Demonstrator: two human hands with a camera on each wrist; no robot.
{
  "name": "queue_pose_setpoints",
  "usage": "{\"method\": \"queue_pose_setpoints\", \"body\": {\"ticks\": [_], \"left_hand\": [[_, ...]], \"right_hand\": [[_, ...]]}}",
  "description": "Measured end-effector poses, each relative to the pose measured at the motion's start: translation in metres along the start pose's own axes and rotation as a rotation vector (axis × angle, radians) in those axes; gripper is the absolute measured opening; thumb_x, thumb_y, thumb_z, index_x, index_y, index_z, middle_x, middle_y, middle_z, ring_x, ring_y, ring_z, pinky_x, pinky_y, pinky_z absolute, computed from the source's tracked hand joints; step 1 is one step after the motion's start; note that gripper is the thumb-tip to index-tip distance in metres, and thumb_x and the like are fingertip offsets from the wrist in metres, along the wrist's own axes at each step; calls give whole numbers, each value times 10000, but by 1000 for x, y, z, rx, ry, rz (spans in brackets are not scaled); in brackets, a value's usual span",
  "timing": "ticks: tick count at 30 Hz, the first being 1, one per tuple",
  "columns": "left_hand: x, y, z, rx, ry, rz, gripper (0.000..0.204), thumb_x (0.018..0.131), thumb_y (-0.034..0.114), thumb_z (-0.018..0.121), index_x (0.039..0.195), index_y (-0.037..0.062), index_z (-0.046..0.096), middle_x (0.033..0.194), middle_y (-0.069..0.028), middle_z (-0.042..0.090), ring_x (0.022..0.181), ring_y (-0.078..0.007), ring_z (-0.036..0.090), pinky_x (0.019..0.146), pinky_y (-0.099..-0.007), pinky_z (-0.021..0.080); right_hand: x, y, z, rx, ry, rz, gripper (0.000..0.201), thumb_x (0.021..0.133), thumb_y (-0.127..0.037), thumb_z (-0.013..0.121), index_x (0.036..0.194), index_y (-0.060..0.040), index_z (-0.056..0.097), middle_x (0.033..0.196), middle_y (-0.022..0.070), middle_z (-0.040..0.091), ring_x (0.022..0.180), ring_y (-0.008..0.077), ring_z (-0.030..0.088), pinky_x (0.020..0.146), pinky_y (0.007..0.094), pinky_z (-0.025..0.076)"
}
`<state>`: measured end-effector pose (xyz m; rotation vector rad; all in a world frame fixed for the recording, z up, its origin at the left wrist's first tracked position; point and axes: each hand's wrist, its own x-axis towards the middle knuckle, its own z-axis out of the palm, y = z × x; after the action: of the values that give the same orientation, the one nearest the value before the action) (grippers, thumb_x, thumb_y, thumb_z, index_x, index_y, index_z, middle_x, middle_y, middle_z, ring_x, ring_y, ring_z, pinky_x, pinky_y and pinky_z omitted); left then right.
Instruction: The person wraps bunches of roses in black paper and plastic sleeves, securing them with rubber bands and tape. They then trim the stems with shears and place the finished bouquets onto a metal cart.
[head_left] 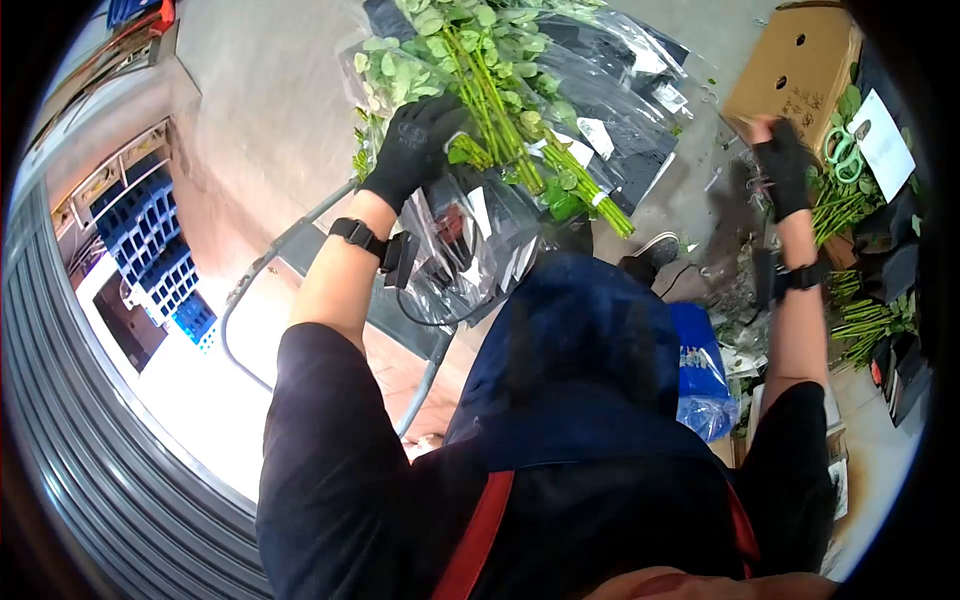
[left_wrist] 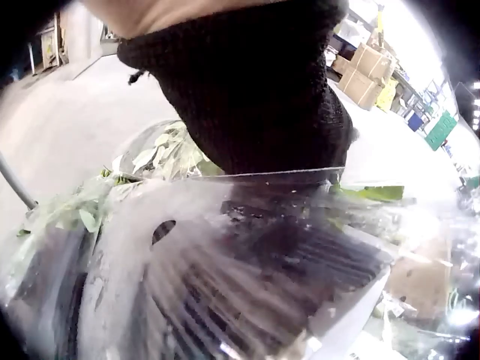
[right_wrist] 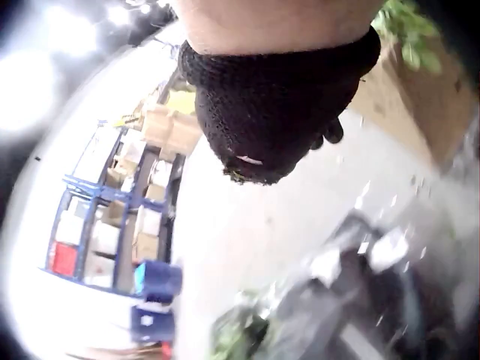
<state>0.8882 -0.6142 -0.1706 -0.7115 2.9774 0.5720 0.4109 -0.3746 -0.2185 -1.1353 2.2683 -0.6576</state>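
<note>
My left hand, in a black glove, lies at the leafy side of a bundle of green cut stems. A white band circles some stems near their cut ends. In the left wrist view, a clear plastic sleeve passes in front of the left hand and hides its fingers; I cannot tell what they hold. Off to the right, away from the bundle, is my gloved right hand. Its fingers look curled in the right wrist view, with nothing visible in them. A light-coloured fingertip shows at its left side.
A cardboard box stands beyond the right hand. Green-handled scissors, a white card and more cut stems are at the far right. Dark plastic wraps lie under the bundle. A metal rail curves at the left.
</note>
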Motion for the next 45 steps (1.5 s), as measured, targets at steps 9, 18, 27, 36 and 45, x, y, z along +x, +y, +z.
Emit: {"method": "queue_pose_setpoints", "body": {"ticks": [9,18,27,36,45], "left_hand": [[-8,13,-14,37,121,-220,484,564,91,704,1036,170,640,1136,-68,607,1061,-301,553,859,-423,452],[-26,0,-27,-270,320,-251,555,600,-16,667,1140,83,582,1114,-134,594,1034,-336,549,887,-416,449],[-34,-1,-17,-498,539,-406,620,685,120,678,1278,87,498,1355,-193,425,1221,-363,430,1006,-408,391],[-33,-35,10,-23,158,-260,439,632,228,704,1069,241,660,1246,-23,564,1274,-312,394,1024,-480,300],[-6,-25,-3,68,20,-146,390,715,296,635,1099,225,620,1189,0,592,1231,-247,436,1025,-444,304]], "right_hand": [[-38,-242,128,424,-462,-83,271,838,-278,615,856,-8,636,737,169,616,732,303,624,689,359,468],[-6,-296,186,863,-1103,-108,380,860,-121,595,1218,-3,545,1074,85,639,949,133,585,840,271,465],[-21,-336,172,837,-1021,264,500,890,-359,591,1202,29,537,998,59,638,836,104,592,728,227,459],[-25,-379,163,-332,-922,-612,433,749,-215,582,1179,-174,608,1075,120,628,985,286,602,810,403,487],[-46,-369,201,-487,-433,-920,295,742,-262,593,955,-63,640,1017,153,578,930,319,531,775,413,428]]}}
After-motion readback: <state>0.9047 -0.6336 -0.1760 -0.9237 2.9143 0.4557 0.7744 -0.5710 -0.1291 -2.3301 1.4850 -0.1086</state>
